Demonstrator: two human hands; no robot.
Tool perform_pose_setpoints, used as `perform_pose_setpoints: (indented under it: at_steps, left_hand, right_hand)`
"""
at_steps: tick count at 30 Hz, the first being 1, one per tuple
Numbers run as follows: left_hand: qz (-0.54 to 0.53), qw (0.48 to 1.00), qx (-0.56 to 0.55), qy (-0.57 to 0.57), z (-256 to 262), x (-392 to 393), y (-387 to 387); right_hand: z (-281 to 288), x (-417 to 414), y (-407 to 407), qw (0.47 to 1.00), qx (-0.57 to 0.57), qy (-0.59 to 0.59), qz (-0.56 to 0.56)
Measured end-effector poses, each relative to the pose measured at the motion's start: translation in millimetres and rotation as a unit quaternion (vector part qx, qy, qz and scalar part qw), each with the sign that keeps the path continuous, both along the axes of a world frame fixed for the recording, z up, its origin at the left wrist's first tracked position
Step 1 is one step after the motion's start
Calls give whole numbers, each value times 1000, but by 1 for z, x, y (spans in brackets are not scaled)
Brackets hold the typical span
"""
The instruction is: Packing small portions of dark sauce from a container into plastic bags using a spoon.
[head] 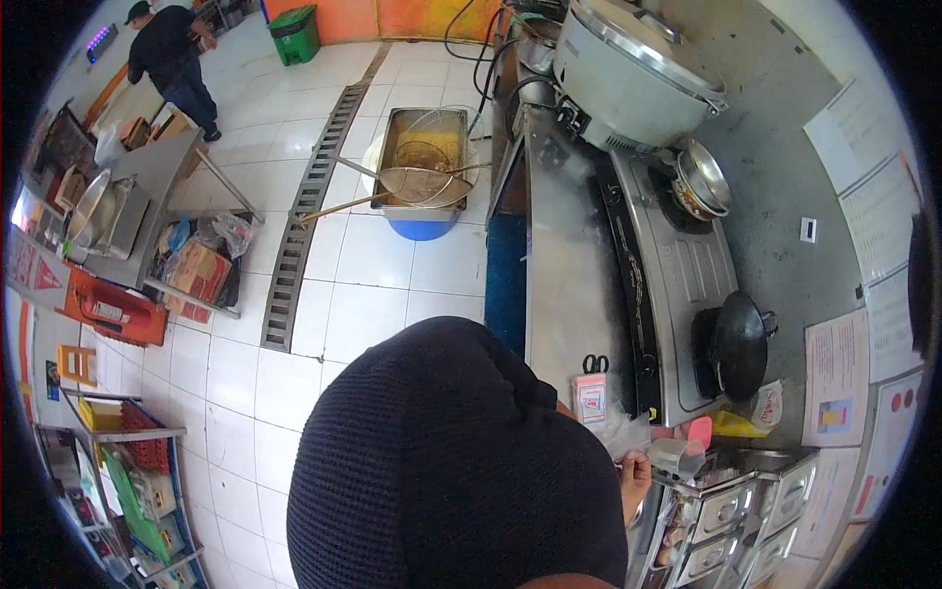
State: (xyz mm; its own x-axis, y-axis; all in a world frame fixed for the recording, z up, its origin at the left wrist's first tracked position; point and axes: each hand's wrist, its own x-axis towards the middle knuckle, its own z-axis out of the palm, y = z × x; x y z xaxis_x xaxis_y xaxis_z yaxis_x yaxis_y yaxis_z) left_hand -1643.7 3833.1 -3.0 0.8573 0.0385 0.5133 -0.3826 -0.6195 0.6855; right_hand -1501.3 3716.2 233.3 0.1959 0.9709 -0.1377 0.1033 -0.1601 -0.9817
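A dark ribbed knit cap (449, 456) fills the lower middle and hides most of the arms. Past its right edge, my right hand (635, 475) pinches the edge of a clear plastic bag (625, 434) at the near end of the steel counter. Only a sliver of skin (567, 410) shows at the cap's upper right edge; my left hand's fingers are hidden. Beside the bag lie a pink-and-white packet (590, 398) and black scissor handles (595, 364). A clear plastic container (675, 456) and a pink lid (698, 433) are just right of my right hand.
A gas stove (681, 272) bears a black wok (741, 346) and metal bowls (705, 177). Beyond stands a large rice cooker (633, 81). Lidded steel food pans (725, 512) sit at lower right. A basin with strainers (423, 188) stands on the floor. Another person (176, 59) is far left.
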Motion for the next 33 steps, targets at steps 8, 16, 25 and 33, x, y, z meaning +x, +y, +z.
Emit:
perform_pose_setpoints:
  at_steps: [8,16,25,33]
  left_hand:
    - [6,979,-192,74,54,-25,-12]
    - [242,919,-305,69,195,-53,-30]
    - [156,928,-270,202,219,-61,-27]
    - [81,955,-240,156,208,-27,-48]
  right_hand:
    - [-2,14,0,999,-21,34,-20]
    - [-46,-2,-7,996,1,-71,60]
    - [-15,-27,-31,998,-50,43,18]
    - [-5,-30,-69,970,-26,228,-80]
